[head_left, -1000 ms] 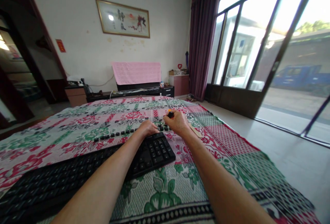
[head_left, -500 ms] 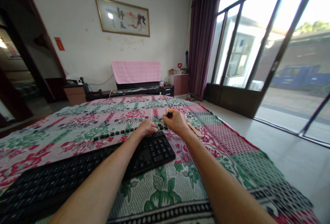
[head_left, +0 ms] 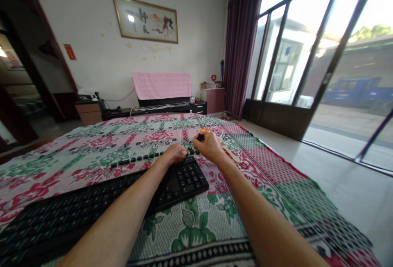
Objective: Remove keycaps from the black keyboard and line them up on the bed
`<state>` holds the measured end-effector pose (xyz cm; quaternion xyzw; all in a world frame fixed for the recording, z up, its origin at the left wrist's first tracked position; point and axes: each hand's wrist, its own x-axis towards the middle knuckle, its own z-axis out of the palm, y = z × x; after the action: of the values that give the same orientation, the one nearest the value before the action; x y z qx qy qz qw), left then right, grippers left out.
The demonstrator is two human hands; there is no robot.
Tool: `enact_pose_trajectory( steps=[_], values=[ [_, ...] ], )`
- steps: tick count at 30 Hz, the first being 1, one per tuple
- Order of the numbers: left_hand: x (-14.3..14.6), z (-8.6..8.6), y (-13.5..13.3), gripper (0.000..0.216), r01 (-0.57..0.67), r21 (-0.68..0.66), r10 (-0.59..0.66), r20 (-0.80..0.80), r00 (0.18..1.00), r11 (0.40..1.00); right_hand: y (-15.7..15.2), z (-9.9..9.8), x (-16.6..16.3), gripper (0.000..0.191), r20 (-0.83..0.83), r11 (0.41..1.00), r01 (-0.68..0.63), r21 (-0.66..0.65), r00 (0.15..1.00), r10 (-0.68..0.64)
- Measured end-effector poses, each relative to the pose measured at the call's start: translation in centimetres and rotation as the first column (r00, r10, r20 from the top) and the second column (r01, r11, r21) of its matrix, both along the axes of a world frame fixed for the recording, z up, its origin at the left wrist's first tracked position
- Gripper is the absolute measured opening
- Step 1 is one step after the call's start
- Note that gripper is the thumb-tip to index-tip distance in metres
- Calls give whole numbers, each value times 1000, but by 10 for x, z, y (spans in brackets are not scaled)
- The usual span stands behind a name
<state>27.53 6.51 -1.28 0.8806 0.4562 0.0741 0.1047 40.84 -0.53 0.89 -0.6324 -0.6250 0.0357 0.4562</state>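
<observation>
A black keyboard [head_left: 184, 179] lies slanted on the patterned cloth, part of it under my left forearm. Curled at its far edge is my left hand [head_left: 175, 152], fingers closed; anything in them is hidden. My right hand [head_left: 209, 143], just to the right, is closed around a small black and orange tool [head_left: 201, 136], whose lower end I cannot make out. Several loose black keycaps [head_left: 139, 158] form a row beyond the keyboard. A few more keycaps [head_left: 192, 151] lie between my two hands.
A flat, light brown strip [head_left: 231, 153] lies beside my right wrist. The red and green floral cloth [head_left: 192, 238] covers the table. Against the far wall stand a low dark cabinet [head_left: 199, 107] and something draped with a pink towel [head_left: 162, 86]. Glass doors are on the right.
My right hand has shifted very slightly left with the tool, and more of its orange part shows. My left hand stays at the keyboard's far edge.
</observation>
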Motion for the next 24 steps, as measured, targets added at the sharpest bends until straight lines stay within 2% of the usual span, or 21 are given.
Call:
enact_pose_trajectory(
  steps=[11, 16, 24],
  values=[
    [1, -6, 5, 25, -56, -15, 56, 18, 998, 998, -3, 5, -2, 16, 15, 999, 46, -21, 999, -46],
    [-1, -8, 9, 25, -41, -30, 42, 47, 998, 999, -3, 4, -2, 17, 31, 999, 47, -15, 998, -47],
    [-4, -12, 15, 36, -68, -57, 75, 133, 988, 996, -3, 3, -3, 16, 33, 1000, 13, -8, 999, -12]
  ],
)
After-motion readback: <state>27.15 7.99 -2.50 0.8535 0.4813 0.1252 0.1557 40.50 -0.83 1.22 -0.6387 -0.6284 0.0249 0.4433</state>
